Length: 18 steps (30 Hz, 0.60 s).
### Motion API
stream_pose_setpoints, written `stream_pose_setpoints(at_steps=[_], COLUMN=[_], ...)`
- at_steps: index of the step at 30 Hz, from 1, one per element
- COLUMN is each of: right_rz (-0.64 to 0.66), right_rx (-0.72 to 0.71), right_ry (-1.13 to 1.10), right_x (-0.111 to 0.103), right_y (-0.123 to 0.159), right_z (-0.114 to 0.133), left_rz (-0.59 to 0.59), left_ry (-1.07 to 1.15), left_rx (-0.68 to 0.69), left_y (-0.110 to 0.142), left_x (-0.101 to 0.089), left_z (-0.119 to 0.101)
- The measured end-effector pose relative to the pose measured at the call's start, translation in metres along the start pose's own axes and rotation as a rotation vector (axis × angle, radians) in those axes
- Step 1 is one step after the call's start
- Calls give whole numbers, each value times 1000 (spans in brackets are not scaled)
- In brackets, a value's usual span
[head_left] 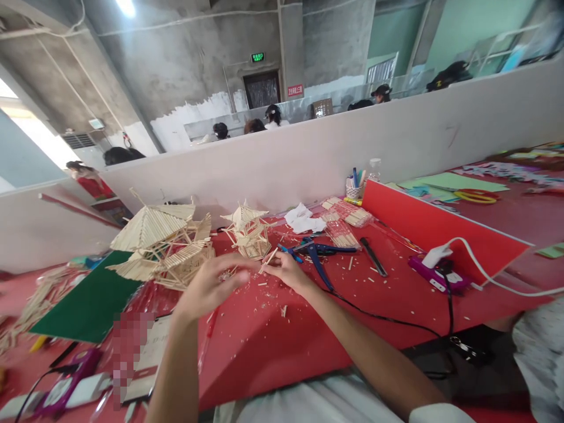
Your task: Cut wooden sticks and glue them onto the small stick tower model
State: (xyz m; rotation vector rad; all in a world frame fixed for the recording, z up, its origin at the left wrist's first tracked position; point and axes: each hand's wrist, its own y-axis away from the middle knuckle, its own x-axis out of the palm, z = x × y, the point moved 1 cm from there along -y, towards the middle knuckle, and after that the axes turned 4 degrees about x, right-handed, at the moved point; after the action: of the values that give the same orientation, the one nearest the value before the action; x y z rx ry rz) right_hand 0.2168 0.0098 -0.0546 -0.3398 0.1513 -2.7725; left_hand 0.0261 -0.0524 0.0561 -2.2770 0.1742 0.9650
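Between the thumb and fingers of my right hand (285, 271) is a small piece of wooden stick (270, 257), tilted up above the red table. My left hand (214, 286) is slightly blurred, its fingers stretched toward that piece and its thumb apart; whether a fingertip touches the piece is unclear. Just behind my hands stands a small pavilion model (247, 229) made of sticks. A larger stick-built pavilion model (161, 241) with tiered roofs stands to the left. A blue glue gun (315, 252) lies just right of my right hand.
Wood scraps litter the red table (264, 346). A utility knife (373, 257), bagged sticks (348, 214) and white tissue (304, 219) lie beyond. A purple power strip (440, 275) sits by a red board (432, 226) at right. Left are a green board (88, 299) and loose sticks (42, 299).
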Motion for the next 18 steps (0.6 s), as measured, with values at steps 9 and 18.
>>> stream_pose_setpoints(at_steps=[9, 18], right_rz=[-58, -33], right_rx=[-104, -159], right_ry=[115, 236], right_x=[-7, -6], right_y=[-3, -5], right_z=[-4, -10], left_rz=[62, 29], left_ry=[267, 436], left_rx=[-208, -294], left_y=[8, 9], left_x=[71, 83], left_z=[53, 62])
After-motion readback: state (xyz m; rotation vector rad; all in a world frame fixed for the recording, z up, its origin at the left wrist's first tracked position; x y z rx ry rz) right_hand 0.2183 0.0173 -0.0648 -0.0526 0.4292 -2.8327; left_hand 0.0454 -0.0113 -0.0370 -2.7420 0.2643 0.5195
